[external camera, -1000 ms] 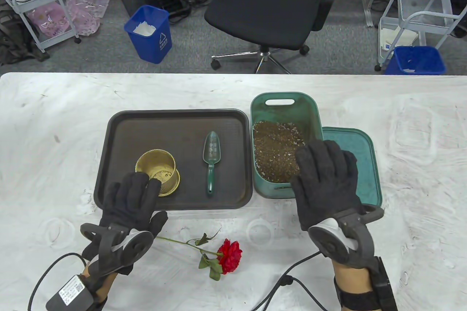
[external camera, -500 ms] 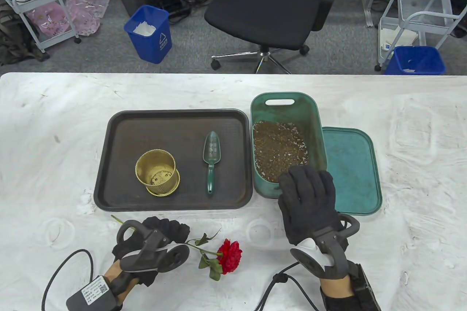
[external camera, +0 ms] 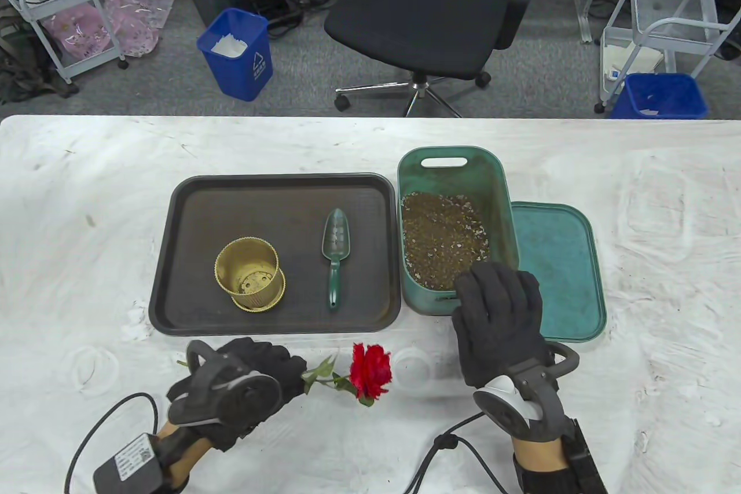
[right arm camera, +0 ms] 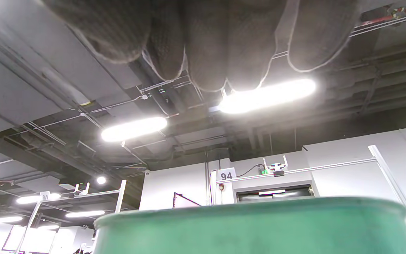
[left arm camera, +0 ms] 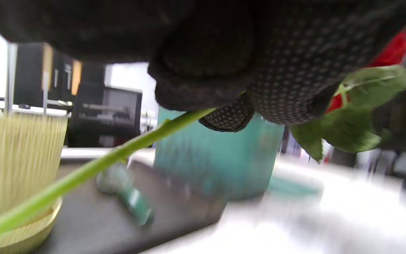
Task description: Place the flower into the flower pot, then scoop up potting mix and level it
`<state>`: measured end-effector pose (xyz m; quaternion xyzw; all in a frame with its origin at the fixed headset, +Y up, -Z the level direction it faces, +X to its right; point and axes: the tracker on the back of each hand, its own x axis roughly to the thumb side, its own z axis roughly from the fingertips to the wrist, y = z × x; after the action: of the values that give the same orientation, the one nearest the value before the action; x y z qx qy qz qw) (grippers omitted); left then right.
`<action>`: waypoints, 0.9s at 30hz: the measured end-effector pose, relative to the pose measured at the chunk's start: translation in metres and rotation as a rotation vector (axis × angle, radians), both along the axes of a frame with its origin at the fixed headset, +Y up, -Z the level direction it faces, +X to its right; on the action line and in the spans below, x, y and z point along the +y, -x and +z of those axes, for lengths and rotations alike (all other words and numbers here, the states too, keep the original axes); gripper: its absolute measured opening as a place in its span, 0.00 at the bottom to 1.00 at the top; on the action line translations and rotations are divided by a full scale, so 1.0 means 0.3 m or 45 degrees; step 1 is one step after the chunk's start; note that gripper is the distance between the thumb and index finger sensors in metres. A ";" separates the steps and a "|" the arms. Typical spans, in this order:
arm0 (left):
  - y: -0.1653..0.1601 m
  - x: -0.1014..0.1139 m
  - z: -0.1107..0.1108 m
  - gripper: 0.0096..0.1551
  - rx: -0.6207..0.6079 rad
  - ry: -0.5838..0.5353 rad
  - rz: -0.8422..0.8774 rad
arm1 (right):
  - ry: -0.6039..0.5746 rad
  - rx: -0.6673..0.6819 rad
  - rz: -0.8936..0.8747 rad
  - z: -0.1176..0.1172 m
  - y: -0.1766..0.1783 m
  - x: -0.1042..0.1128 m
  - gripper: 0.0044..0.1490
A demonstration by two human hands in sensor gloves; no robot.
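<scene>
I logged the left grip (external camera: 255, 369) clenched round the flower (external camera: 370, 363) stem near its middle, the stem passing under the curled fingers (left arm camera: 287, 88); the red bloom stuck out to the grip's right, just off the desk (external camera: 87, 181), the cut end to its left. The flower pot (external camera: 250, 275) stood empty on the tray (external camera: 191, 308), beyond the grip. The right grip (external camera: 501, 314) hung released, fingers flat, over the soil bin's (external camera: 425, 300) near corner.
</scene>
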<state>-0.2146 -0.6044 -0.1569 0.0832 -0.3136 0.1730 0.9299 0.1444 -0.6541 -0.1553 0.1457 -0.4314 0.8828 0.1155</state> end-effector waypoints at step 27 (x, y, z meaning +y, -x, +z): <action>0.502 -0.159 -0.144 0.22 0.753 0.000 1.112 | 0.015 0.022 0.082 0.008 0.064 -0.029 0.33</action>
<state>-0.3651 -0.6521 -0.2001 0.2513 0.0261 0.5135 0.8201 0.1253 -0.6627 -0.1529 0.1664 -0.4202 0.8873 0.0915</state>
